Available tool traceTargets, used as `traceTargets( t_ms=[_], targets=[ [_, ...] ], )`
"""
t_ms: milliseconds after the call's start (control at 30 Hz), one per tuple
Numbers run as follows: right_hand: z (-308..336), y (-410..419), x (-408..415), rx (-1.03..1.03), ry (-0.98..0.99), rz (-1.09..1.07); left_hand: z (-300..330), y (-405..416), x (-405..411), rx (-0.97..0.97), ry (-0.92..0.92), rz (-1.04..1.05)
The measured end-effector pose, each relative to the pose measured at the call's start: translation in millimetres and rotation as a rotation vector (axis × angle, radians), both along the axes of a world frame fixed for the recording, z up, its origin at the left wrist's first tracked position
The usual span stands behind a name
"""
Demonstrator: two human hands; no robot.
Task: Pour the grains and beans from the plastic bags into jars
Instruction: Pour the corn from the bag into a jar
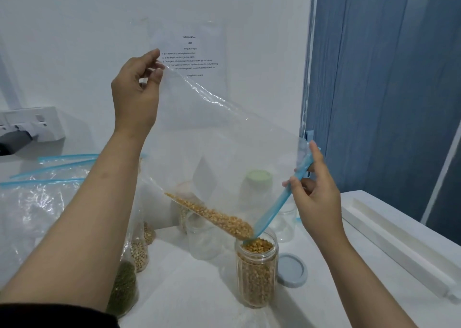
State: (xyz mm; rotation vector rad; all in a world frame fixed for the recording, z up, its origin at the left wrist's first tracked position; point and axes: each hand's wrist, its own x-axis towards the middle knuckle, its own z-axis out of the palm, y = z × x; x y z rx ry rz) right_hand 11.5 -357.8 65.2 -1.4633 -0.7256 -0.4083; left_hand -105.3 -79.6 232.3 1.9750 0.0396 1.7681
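A clear plastic zip bag (224, 138) with a blue seal strip hangs tilted over an open jar (257, 272) nearly full of yellow corn kernels. My left hand (136, 90) pinches the bag's raised bottom corner high up. My right hand (315, 193) grips the blue zip edge beside the bag's mouth. The last kernels (214, 215) lie along the bag's lower fold, sliding toward the mouth, which sits at the jar's rim. The jar's grey-blue lid (291, 270) lies on the table to its right.
Behind stand an empty clear jar (203, 237) and a jar with a green lid (258, 185). At left are bags of pale beans (141, 250) and green beans (124, 290), plus crumpled empty bags (37, 203). A white tray edge (399, 247) lies right.
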Motion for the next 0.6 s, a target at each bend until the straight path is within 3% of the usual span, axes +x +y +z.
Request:
traceTargets(
  t_ms=[133,333,600],
  targets=[
    [0.1,-1.1,3.7,-0.169,-0.039,-0.074,0.3,-2.3,0.0,-0.003,0.0,-0.005],
    [11.4,5.1,8.6,-0.44,-0.243,-0.376,0.7,-5.1,0.3,-0.002,-0.002,-0.024],
    [35.5,17.4,18.8,-0.339,-0.522,-0.476,1.9,-4.7,-2.6,-0.005,0.002,-0.021]
  ],
)
